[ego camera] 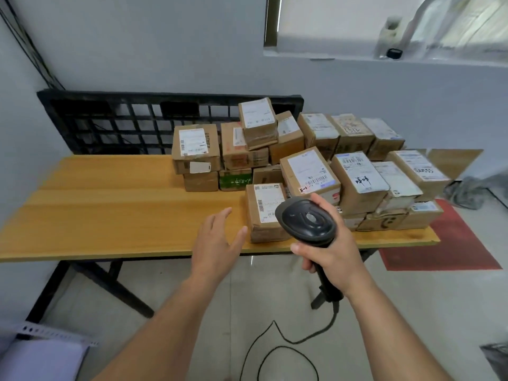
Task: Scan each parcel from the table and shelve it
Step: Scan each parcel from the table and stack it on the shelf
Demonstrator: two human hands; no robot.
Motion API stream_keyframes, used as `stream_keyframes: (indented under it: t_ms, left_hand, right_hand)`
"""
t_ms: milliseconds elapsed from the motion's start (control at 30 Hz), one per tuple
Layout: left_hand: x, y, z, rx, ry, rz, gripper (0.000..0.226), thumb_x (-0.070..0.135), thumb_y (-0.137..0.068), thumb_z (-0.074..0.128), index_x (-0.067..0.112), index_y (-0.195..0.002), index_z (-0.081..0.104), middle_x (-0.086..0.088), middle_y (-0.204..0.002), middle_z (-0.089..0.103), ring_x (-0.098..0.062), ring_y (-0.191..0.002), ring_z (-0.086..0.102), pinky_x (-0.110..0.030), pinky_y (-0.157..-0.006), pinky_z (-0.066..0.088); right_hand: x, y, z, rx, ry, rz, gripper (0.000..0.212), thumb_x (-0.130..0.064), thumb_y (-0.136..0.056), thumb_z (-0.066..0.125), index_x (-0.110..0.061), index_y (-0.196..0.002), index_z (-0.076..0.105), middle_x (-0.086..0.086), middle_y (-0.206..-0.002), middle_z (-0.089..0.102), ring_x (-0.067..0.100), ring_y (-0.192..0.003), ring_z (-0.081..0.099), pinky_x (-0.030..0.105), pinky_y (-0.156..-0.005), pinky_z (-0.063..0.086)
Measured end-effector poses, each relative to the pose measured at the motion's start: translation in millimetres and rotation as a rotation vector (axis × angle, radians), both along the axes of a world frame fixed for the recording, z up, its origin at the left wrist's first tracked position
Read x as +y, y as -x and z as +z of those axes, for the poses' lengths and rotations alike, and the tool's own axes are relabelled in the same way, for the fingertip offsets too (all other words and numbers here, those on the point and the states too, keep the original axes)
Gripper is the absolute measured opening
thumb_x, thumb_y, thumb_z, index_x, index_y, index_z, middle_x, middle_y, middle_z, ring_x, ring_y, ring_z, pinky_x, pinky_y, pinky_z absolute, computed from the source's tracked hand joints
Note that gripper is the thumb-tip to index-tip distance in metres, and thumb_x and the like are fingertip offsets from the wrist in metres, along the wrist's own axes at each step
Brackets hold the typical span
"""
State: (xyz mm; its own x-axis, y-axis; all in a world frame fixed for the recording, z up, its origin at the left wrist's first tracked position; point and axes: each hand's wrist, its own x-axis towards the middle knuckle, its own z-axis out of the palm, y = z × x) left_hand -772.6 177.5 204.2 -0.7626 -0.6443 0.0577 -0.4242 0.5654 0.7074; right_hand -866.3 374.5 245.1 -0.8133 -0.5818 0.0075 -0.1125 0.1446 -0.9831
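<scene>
Several brown cardboard parcels with white labels are piled on the right half of a wooden table [110,210]. The nearest parcel [262,213] stands at the table's front edge, label up. My right hand [332,251] grips the handle of a black barcode scanner [306,221], whose head hangs just in front of that parcel. My left hand [217,243] hovers open over the table's front edge, fingers stretched toward the nearest parcel, a little left of it and not touching it.
A black plastic grid pallet [123,122] leans on the wall behind the table. The scanner's black cable [277,342] loops on the tiled floor. A red mat [450,243] lies on the floor at right. A window ledge [384,57] runs above.
</scene>
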Motion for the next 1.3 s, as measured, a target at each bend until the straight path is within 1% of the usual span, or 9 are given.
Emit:
stream_keyframes:
  t_ms: [167, 367, 633, 800, 867, 967, 1100, 1200, 1300]
  left_hand:
    - [1.4, 31.8, -13.2, -0.045, -0.030, 0.019, 0.057, 0.042, -0.097, 0.047, 0.023, -0.148, 0.030, 0.001, -0.146, 0.039, -0.015, -0.130, 0.041, -0.043, -0.104, 0.043]
    - [0.6, 70.2, -32.7, -0.136, -0.125, 0.062, 0.056, 0.042, -0.100, 0.041, 0.023, -0.150, 0.025, -0.003, -0.149, 0.037, -0.019, -0.133, 0.040, -0.046, -0.105, 0.042]
    - [-9.5, 111.4, -57.5, -0.205, -0.381, 0.070, 0.055, 0.041, -0.102, 0.034, 0.023, -0.152, 0.020, -0.011, -0.144, 0.039, -0.029, -0.128, 0.044, -0.046, -0.102, 0.044]
    - [-6.3, 103.4, -63.2, -0.105, -0.612, 0.005, 0.048, 0.032, -0.103, 0.037, 0.027, -0.150, 0.026, 0.000, -0.139, 0.049, -0.019, -0.120, 0.050, -0.032, -0.092, 0.044]
    - [-6.3, 95.7, -62.4, -0.054, -0.709, 0.021, 0.053, 0.030, -0.102, 0.042, 0.029, -0.150, 0.022, -0.001, -0.141, 0.049, -0.020, -0.119, 0.053, -0.034, -0.093, 0.044]
    - [-7.1, 80.8, -59.9, -0.023, -0.798, 0.025, 0.060, 0.032, -0.098, 0.050, 0.033, -0.148, 0.017, -0.001, -0.133, 0.055, -0.012, -0.102, 0.060, -0.040, -0.097, 0.044]
    - [-15.0, 64.6, -60.2, 0.002, -0.926, 0.024, 0.070, 0.023, -0.091, 0.063, 0.040, -0.143, 0.019, -0.002, -0.125, 0.060, -0.018, -0.108, 0.060, -0.050, -0.108, 0.037]
    - [-24.7, 52.3, -58.0, 0.005, -0.932, 0.004, 0.089, 0.018, -0.080, 0.075, 0.044, -0.140, 0.015, -0.007, -0.130, 0.057, -0.024, -0.118, 0.055, -0.044, -0.104, 0.041]
    - [-35.0, 37.2, -51.1, 0.022, -0.910, -0.041, 0.125, 0.010, -0.069, 0.082, 0.047, -0.147, -0.009, -0.007, -0.140, 0.046, -0.025, -0.124, 0.049, -0.033, -0.092, 0.042]
  right_hand:
    - [-3.4, 30.3, -13.2, -0.048, -0.043, 0.029, 0.092, -0.008, -0.066, 0.084, -0.052, -0.135, 0.042, -0.006, -0.122, 0.060, 0.019, -0.054, 0.063, 0.032, -0.050, 0.051]
    - [-13.4, 57.8, -34.1, -0.109, -0.121, 0.118, 0.092, 0.000, -0.072, 0.081, -0.058, -0.128, 0.038, -0.012, -0.120, 0.058, 0.013, -0.069, 0.064, 0.025, -0.052, 0.052]
    - [-27.2, 78.1, -65.3, -0.199, -0.147, 0.135, 0.092, 0.000, -0.073, 0.080, -0.065, -0.120, 0.036, -0.012, -0.122, 0.058, 0.016, -0.073, 0.064, 0.024, -0.053, 0.052]
    - [-29.7, 82.4, -71.3, -0.237, -0.138, 0.112, 0.093, 0.001, -0.073, 0.080, -0.054, -0.133, 0.036, -0.010, -0.121, 0.059, 0.015, -0.062, 0.063, 0.029, -0.053, 0.053]
    - [-30.4, 81.5, -72.3, -0.245, -0.137, 0.126, 0.094, 0.001, -0.073, 0.080, -0.051, -0.138, 0.036, -0.008, -0.125, 0.058, 0.015, -0.060, 0.063, 0.029, -0.053, 0.053]
    - [-33.4, 77.3, -72.7, -0.269, -0.130, 0.150, 0.095, 0.003, -0.073, 0.079, -0.051, -0.138, 0.036, -0.005, -0.127, 0.056, 0.020, -0.059, 0.062, 0.031, -0.054, 0.053]
    - [-37.0, 70.2, -70.3, -0.293, -0.116, 0.144, 0.092, 0.003, -0.074, 0.078, -0.051, -0.136, 0.036, -0.003, -0.125, 0.057, 0.025, -0.058, 0.061, 0.033, -0.054, 0.054]
    - [-42.4, 64.4, -63.5, -0.300, -0.095, 0.146, 0.089, 0.004, -0.075, 0.078, -0.054, -0.129, 0.038, -0.002, -0.122, 0.058, 0.026, -0.057, 0.060, 0.033, -0.053, 0.054]
    - [-50.9, 53.8, -55.6, -0.288, -0.070, 0.168, 0.088, 0.005, -0.074, 0.078, -0.056, -0.124, 0.040, 0.002, -0.123, 0.059, 0.026, -0.055, 0.061, 0.032, -0.050, 0.053]
